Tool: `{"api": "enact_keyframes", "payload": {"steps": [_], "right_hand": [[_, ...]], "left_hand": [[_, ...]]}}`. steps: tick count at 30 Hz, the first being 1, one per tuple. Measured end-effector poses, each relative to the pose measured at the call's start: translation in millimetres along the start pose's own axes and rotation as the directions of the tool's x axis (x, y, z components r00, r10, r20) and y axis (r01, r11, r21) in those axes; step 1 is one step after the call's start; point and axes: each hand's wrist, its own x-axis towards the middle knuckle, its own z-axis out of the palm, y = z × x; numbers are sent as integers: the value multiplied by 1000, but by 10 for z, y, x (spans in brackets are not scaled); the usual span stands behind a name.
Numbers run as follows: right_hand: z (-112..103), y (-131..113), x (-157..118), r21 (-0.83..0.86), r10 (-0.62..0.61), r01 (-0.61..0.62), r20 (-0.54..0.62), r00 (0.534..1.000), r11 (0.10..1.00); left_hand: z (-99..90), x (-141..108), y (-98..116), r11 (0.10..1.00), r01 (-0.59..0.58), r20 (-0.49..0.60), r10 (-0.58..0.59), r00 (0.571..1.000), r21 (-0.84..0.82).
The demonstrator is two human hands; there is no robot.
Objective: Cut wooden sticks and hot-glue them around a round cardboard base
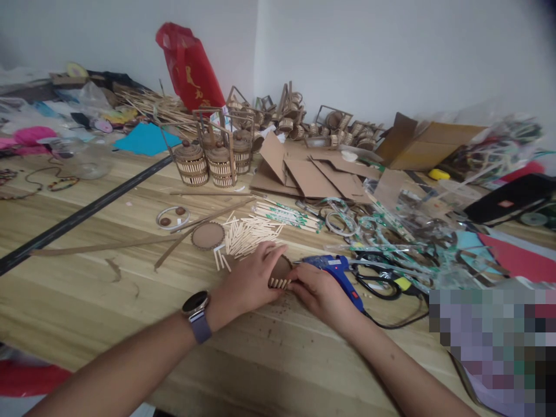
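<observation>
A round brown cardboard disc (283, 267) stays in the grip of my left hand (249, 281), whose fingers wrap its left side. Short wooden sticks (279, 284) stand in a row along the disc's near edge. The closed fingertips of my right hand (319, 289) pinch at the right end of this row, on the last short stick, which they partly hide. Just beyond the right hand lies a blue glue gun (336, 269). A loose pile of short sticks (252, 234) spreads behind my left hand, beside another round disc (208, 236) with a dark rim.
Small lidded stick baskets (191, 164) with tall handles stand at the back. Cardboard pieces (313, 176), an open box (430, 142) and plastic-wrapped parts (382, 231) crowd the right. A black strip (87, 214) crosses the left side. The glue gun's cable (391, 325) loops rightward.
</observation>
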Motion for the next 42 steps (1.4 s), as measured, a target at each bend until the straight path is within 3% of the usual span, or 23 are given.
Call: {"api": "enact_keyframes", "payload": {"steps": [13,18,24,28,32,36,42], "right_hand": [[23,15,2,-59,25,-23,22,999,998],[-128,-91,-3,-94,108,-110,-25,994,989],[-477,15,-264,-284,345,-401,-229,910,871],[-517,210,-484,-360,547,-587,-215,809,725],[-460,292,-524,-305,636,-639,-122,762,706],[-473,267,-493,-201,666,-684,-158,729,701],[-490,187,-531,289,646,-579,-289,706,763]], "left_hand": [[32,40,133,988,42,-6,-42,999,146],[15,27,147,986,65,-8,-64,998,154],[-14,7,140,977,131,8,-134,991,166],[-23,4,147,980,130,4,-132,991,152],[-19,1,146,978,133,4,-135,991,163],[0,-6,116,979,132,-10,-132,991,156],[-9,-5,83,981,136,-15,-135,991,141]]}}
